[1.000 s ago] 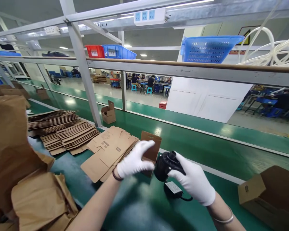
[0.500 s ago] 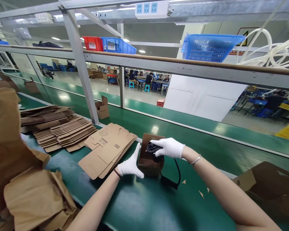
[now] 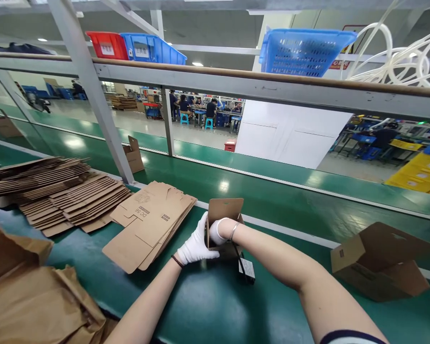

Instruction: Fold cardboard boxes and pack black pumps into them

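Note:
An open brown cardboard box (image 3: pixel 225 208) stands on the green bench, its back flap raised. White-gloved, my left hand (image 3: pixel 196 244) grips the box at its left side, thumb across the front. My right hand (image 3: pixel 219 231), also gloved, reaches down inside; its fingers are hidden by the box and my wrist. The black object it carried is out of sight. From the box's front right a black cord runs to a black block with a white label (image 3: pixel 248 270). Left of my left hand lie flat printed cartons (image 3: pixel 150 220), marked DC 56.
Stacked folded cartons (image 3: pixel 71 191) lie further left, near crumpled brown paper (image 3: pixel 46 306). Another open box (image 3: pixel 376 263) sits at the right. Behind the bench runs a green conveyor (image 3: pixel 272 191); a metal post (image 3: pixel 93 95) rises at its near edge. Overhead, a shelf carries a blue basket (image 3: pixel 304 52).
My right hand has gone down into the box with the black object. My left hand has closed in on the box's side. The block on the cord now shows its white label.

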A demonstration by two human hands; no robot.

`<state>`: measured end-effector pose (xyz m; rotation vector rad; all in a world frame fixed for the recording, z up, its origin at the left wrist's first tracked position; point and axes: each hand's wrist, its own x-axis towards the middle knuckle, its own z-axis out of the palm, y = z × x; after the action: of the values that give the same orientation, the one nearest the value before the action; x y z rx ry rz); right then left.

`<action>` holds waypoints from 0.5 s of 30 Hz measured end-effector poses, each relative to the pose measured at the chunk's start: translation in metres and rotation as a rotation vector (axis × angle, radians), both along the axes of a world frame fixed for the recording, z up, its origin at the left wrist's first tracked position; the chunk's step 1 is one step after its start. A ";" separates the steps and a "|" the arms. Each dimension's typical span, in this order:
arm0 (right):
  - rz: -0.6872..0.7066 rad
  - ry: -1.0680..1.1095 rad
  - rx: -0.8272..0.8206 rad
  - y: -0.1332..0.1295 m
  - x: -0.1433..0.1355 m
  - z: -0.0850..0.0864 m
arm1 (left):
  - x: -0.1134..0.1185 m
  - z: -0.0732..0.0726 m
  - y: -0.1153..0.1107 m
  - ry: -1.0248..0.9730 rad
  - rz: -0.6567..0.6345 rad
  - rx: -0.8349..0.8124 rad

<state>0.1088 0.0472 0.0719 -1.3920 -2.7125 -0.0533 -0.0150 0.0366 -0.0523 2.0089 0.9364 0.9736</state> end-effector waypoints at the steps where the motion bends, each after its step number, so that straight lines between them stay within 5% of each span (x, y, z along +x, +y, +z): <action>1: 0.015 -0.009 -0.016 -0.004 0.006 0.001 | -0.002 0.001 -0.001 0.020 0.008 -0.001; 4: 0.059 -0.057 -0.116 -0.019 0.046 0.012 | -0.011 0.016 -0.008 0.145 0.102 0.044; 8: -0.073 -0.069 -0.169 -0.045 0.117 0.011 | -0.012 0.067 -0.025 0.400 0.170 0.357; 11: 0.123 -0.093 -0.429 -0.063 0.137 -0.019 | 0.013 0.104 -0.031 0.756 -0.096 0.494; 15: 0.159 -0.193 -0.469 -0.070 0.117 -0.063 | 0.049 0.111 -0.027 1.212 -0.112 0.337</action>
<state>0.2262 -0.0227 0.0092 -1.3149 -3.1270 0.5179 0.0342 0.0095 0.0590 2.9158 1.2502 -0.3118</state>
